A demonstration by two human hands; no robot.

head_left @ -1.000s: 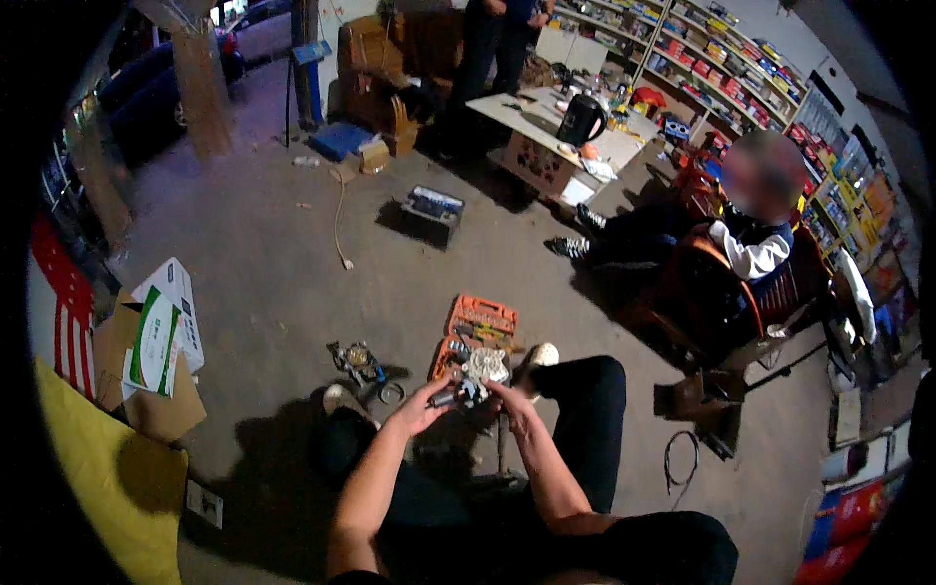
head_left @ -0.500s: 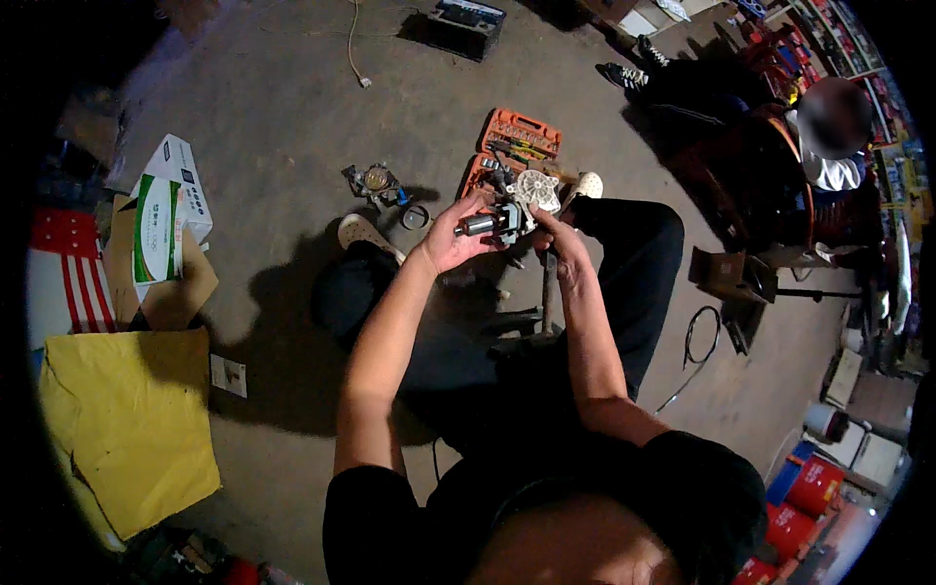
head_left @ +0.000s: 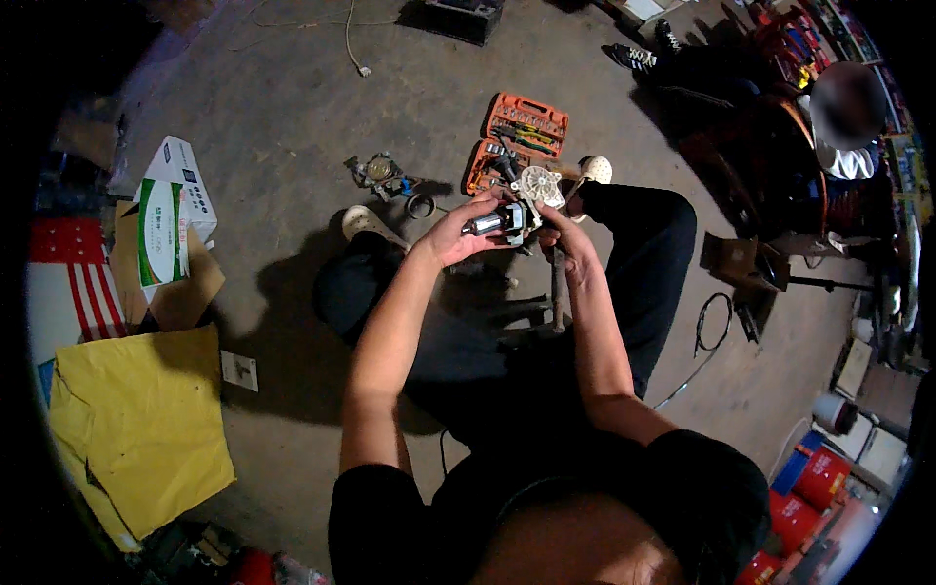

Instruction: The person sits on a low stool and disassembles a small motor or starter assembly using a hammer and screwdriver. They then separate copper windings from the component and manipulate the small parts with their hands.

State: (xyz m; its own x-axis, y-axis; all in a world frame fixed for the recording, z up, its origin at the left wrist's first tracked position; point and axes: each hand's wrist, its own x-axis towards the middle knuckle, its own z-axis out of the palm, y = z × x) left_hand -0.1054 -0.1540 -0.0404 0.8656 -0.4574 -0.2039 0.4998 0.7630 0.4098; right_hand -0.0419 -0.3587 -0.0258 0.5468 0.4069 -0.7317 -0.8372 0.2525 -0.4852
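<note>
Between my legs I hold a small motor assembly [head_left: 495, 223], a metal cylinder on a dark housing with pale parts. My left hand [head_left: 456, 236] is wrapped round its cylinder end from the left; my right hand [head_left: 567, 236] grips the housing from the right. A round white cast part [head_left: 537, 182] is just beyond my hands, in front of an open orange socket case [head_left: 524, 123] with pliers and sockets. Left of these, on the floor, lie a mechanical part with blue bits [head_left: 380, 172] and a dark metal ring [head_left: 420, 206]. A metal bar [head_left: 557, 297] stands beneath my right hand.
A dark battery-like box [head_left: 448, 21] and pale cord lie ahead. Cardboard boxes [head_left: 190, 292] and a yellow sheet [head_left: 146, 429] are at left. A seated person [head_left: 838, 146] is at upper right, near a brown box [head_left: 741, 263], a coiled cable [head_left: 714, 327] and red cans [head_left: 814, 478].
The view has tilted steeply down since a second ago, so the table and standing person have mostly left it. Both hands still hold the motor assembly, now turned slightly with its cylinder clearly showing.
</note>
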